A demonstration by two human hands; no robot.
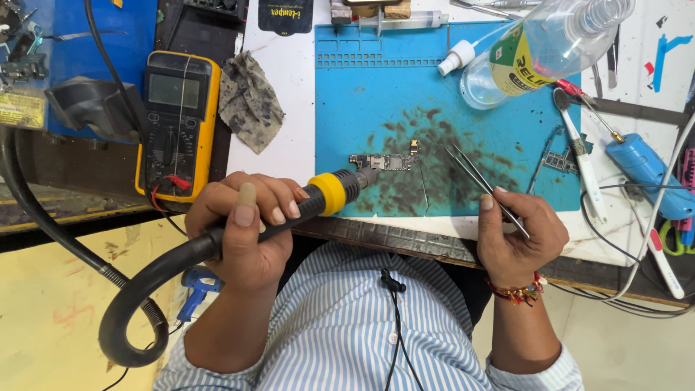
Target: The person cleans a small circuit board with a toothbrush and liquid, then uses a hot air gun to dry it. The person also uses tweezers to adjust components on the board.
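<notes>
Blue mat: left hand grips hot-air nozzle at circuit board; right hand pinches tweezers, likely lifting next.

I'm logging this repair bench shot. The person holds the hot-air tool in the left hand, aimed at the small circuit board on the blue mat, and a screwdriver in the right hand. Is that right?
Not quite. The right hand holds tweezers, not a screwdriver, as the head view shows. The rest stands: the left hand grips the hot-air tool, whose nozzle points at the small circuit board on the blue mat.
</notes>
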